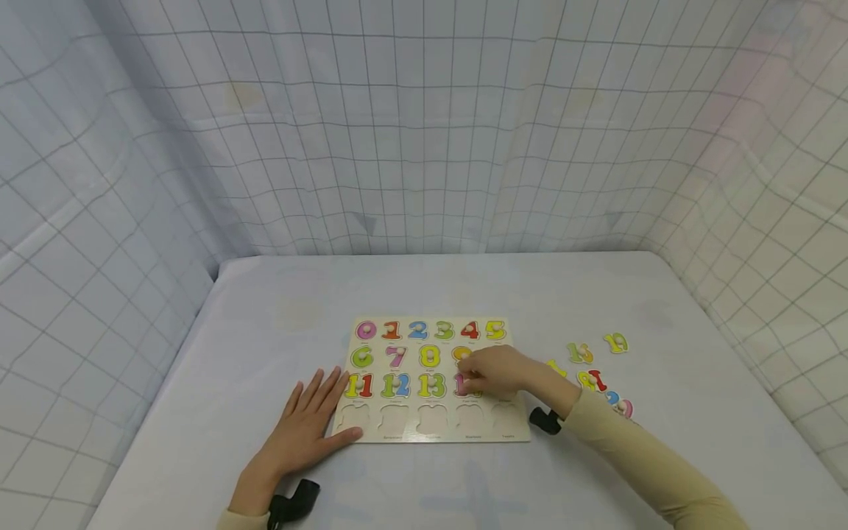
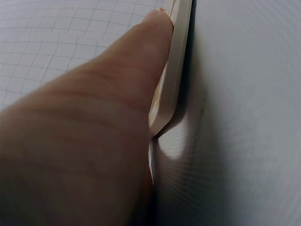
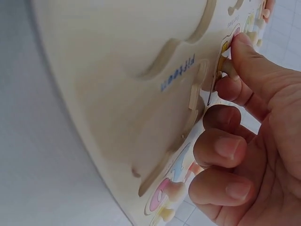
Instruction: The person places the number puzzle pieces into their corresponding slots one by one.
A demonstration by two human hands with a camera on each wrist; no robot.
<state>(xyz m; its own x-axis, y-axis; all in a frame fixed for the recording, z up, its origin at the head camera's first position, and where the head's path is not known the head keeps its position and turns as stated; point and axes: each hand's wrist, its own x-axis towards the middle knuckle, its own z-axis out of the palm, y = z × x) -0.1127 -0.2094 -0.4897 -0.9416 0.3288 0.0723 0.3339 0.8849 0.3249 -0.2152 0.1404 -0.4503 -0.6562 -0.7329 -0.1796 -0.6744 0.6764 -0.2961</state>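
Note:
A wooden number puzzle board (image 1: 409, 434) lies on the table, with knobbed number pieces in its upper rows. My right hand (image 1: 493, 370) is over the board's right side, its thumb and index finger pinching the fourteen piece (image 3: 222, 59) near its knob. Purple parts of that piece show under the fingers in the head view; whether it sits fully flush I cannot tell. The other right fingers curl loosely above the recess labelled Fifteen (image 3: 162, 136). My left hand (image 1: 308, 423) lies flat with fingers spread at the board's left edge, the thumb (image 2: 141, 47) resting on the near left corner.
Several loose number pieces lie to the right of the board, among them a nineteen (image 1: 617, 343), a green and orange piece (image 1: 580, 353), an eighteen (image 1: 589, 380) and a blue and pink piece (image 1: 621, 403). Gridded white curtains (image 1: 424, 147) enclose the table's back and sides.

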